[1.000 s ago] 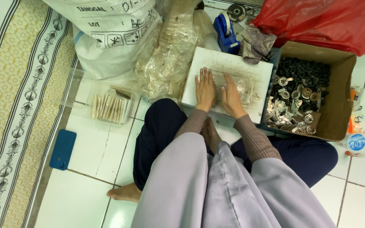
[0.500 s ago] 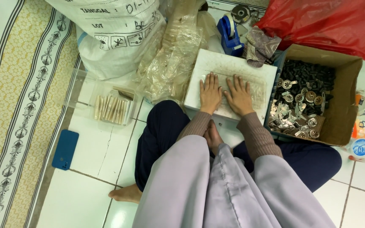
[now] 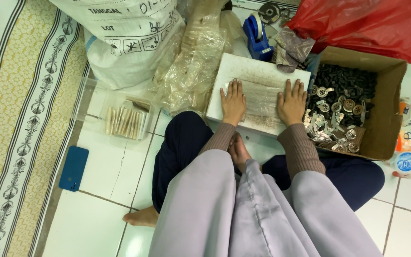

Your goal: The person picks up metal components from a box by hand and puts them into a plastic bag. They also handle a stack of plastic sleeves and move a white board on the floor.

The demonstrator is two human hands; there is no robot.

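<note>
White floor tiles [image 3: 105, 171] carry the whole work area, bordered on the person's left by a patterned rug [image 3: 20, 119]. The person sits cross-legged with a white board [image 3: 262, 71] laid flat on the floor in front of the knees. A clear plastic sheet [image 3: 261, 102] lies on the board's near half. Compared with half a second ago, both hands have moved apart: the left hand [image 3: 234, 102] now presses flat on the sheet's left end and the right hand [image 3: 292, 102] presses flat on its right end, fingers spread, palms down, gripping nothing. As a judgement, the outward sweep indicates that the sheet is being smoothed flat against the board. A cardboard box [image 3: 386, 114] of dark and silver metal parts stands just beside the right hand, touching the board's right edge. A blue tape dispenser [image 3: 257, 33] sits beyond the board, near crumpled clear bags [image 3: 191, 71], a white woven sack [image 3: 124, 38] and a red plastic bag [image 3: 372, 24]. A clear tray [image 3: 120, 119] of pale strips and a blue phone [image 3: 73, 168] lie well apart on the left.
</note>
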